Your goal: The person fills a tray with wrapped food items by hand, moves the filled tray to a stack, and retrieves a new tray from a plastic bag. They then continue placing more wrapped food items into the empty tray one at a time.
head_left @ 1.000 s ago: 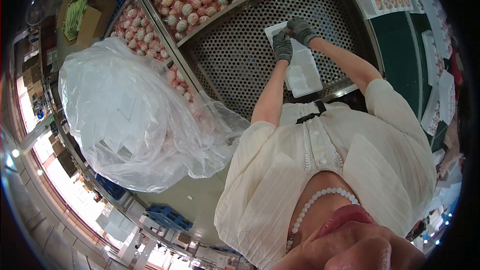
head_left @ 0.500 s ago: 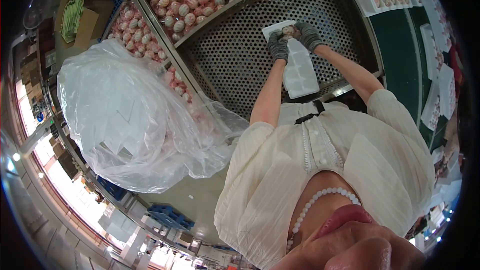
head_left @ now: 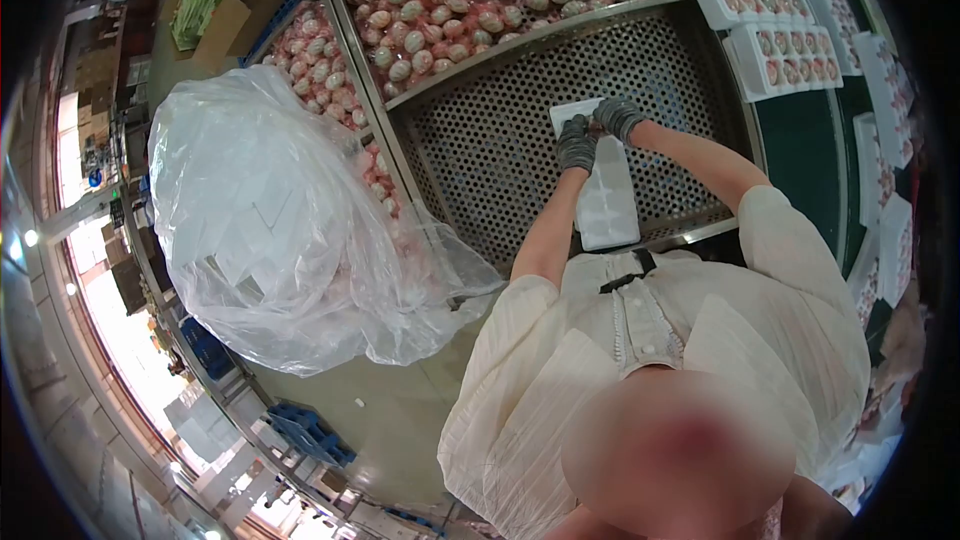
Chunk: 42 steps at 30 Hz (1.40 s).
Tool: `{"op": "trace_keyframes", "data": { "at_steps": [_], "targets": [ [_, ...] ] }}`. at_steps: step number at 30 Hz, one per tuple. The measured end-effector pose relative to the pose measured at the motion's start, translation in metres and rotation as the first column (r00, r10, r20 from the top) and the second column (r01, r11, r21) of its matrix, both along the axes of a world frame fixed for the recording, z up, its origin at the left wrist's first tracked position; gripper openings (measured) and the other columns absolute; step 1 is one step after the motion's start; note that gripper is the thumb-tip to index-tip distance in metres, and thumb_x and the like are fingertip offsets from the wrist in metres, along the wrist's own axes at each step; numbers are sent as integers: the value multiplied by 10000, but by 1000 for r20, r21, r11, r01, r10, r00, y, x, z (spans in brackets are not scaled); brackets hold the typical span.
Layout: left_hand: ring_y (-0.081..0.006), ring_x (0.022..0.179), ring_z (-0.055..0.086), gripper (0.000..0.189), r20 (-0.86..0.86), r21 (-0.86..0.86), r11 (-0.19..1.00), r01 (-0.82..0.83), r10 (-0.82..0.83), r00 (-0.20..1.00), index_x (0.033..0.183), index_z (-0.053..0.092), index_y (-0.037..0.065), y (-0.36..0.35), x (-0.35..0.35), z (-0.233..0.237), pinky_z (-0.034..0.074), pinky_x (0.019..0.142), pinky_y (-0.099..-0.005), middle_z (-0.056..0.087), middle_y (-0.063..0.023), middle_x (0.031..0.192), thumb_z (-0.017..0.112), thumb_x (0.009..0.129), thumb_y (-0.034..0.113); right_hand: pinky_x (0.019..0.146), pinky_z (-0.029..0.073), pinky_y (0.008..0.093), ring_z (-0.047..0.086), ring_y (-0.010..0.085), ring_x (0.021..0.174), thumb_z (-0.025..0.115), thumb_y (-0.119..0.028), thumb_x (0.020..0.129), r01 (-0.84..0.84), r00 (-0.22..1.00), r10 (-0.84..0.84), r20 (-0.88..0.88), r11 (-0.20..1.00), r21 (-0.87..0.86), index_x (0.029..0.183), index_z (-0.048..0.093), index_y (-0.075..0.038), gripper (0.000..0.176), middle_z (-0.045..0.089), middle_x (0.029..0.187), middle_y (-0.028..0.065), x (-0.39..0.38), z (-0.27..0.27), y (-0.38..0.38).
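Observation:
Two white trays with moulded compartments lie on the perforated metal surface in front of me. The near white tray (head_left: 608, 202) points toward my body, and the far white tray (head_left: 567, 116) shows its end beyond my hands. My left hand (head_left: 575, 144), in a grey striped glove, is closed over the trays' meeting point. Close against it, my right hand (head_left: 619, 120) in a matching glove bends its fingers inward. A small pinkish patch of a wrapped egg shows between the fingertips, mostly hidden by them.
Many pink-wrapped eggs (head_left: 455, 2) fill the bin beyond the metal divider. Filled white trays (head_left: 785, 58) stand on the green surface at right. A large clear plastic bag (head_left: 270, 230) bulges at left, near an open cardboard box (head_left: 222, 20). A blue pallet (head_left: 310, 432) lies on the floor.
My view has shifted, so the scene sits lower in the picture. My hands have drawn closer together, and the round wrapped egg that showed between them is now mostly covered.

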<state>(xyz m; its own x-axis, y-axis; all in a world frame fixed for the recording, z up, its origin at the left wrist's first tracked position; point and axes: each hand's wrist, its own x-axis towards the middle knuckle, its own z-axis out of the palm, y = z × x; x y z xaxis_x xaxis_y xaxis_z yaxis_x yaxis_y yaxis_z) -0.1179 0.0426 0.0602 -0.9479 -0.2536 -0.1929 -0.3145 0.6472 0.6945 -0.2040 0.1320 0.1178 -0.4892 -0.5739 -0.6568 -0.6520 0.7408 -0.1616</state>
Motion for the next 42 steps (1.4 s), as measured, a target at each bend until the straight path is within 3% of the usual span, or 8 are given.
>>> {"op": "trace_keyframes", "data": {
  "at_steps": [13, 21, 24, 25, 28, 36, 39, 42],
  "targets": [
    [-309, 764, 518, 217, 90, -115, 993, -3, 14, 996, 863, 479, 65, 5, -5, 7, 415, 652, -387, 537, -164, 777, 513, 687, 187, 571, 453, 346, 563, 224, 653, 553, -334, 614, -252, 963, 252, -94, 968, 8, 772, 613, -123, 270, 591, 715, 84, -1, -15, -6],
    [-252, 659, 513, 180, -1, 110, 991, -70, 71, 998, 831, 482, 38, -4, 26, -60, 402, 558, -329, 534, -121, 748, 488, 722, 181, 506, 450, 343, 552, 232, 567, 504, -340, 695, 131, 985, -124, -118, 990, 49, 728, 609, -57, 304, 577, 631, 102, 22, 9, -17],
    [-128, 584, 471, 164, 436, 882, 99, -461, 199, 877, 872, 489, 42, -10, 39, -40, 392, 491, -254, 522, -55, 744, 401, 765, 130, 472, 442, 349, 537, 222, 508, 535, -270, 661, 377, 914, -351, -201, 920, 108, 704, 605, -33, 251, 571, 617, 123, 31, -27, -25],
    [-128, 584, 471, 164, 438, 881, 102, -463, 197, 877, 872, 489, 42, -11, 43, -32, 392, 491, -254, 522, -55, 744, 401, 765, 130, 472, 442, 349, 537, 222, 508, 535, -270, 661, 379, 914, -354, -199, 919, 108, 704, 605, -33, 251, 571, 617, 123, 30, -32, -27],
    [-143, 665, 486, 266, 105, 674, 720, -167, 130, 986, 974, 464, 28, -17, 45, 13, 404, 590, -242, 535, -64, 848, 360, 732, -12, 473, 440, 347, 534, 227, 512, 538, -242, 642, 340, 909, -319, -268, 940, 35, 675, 606, -34, 221, 576, 644, 122, 33, -40, -23],
    [-195, 755, 506, 232, 268, 594, 795, -124, -50, 962, 951, 480, 19, -28, 31, -3, 403, 655, -291, 535, -103, 878, 373, 790, 147, 581, 460, 356, 567, 267, 648, 550, -293, 602, 456, 872, -437, -221, 889, 43, 729, 611, -52, 279, 581, 733, 147, 35, -32, -24],
    [-167, 805, 471, 204, 272, 812, 517, -270, 74, 959, 962, 453, 29, -21, 31, -21, 388, 679, -291, 498, -82, 940, 382, 774, 61, 565, 454, 359, 566, 269, 627, 563, -241, 573, 404, 886, -391, -249, 915, 3, 685, 612, -50, 227, 577, 746, 157, 34, -26, -20],
    [-175, 778, 477, 243, 259, 747, 620, -238, 58, 964, 984, 445, 28, -24, 32, -7, 393, 678, -294, 507, -69, 918, 416, 744, 61, 569, 453, 360, 567, 276, 635, 564, -226, 561, 447, 884, -429, -185, 892, 71, 684, 612, -50, 220, 575, 740, 167, 31, -28, -25]
  ]
}}
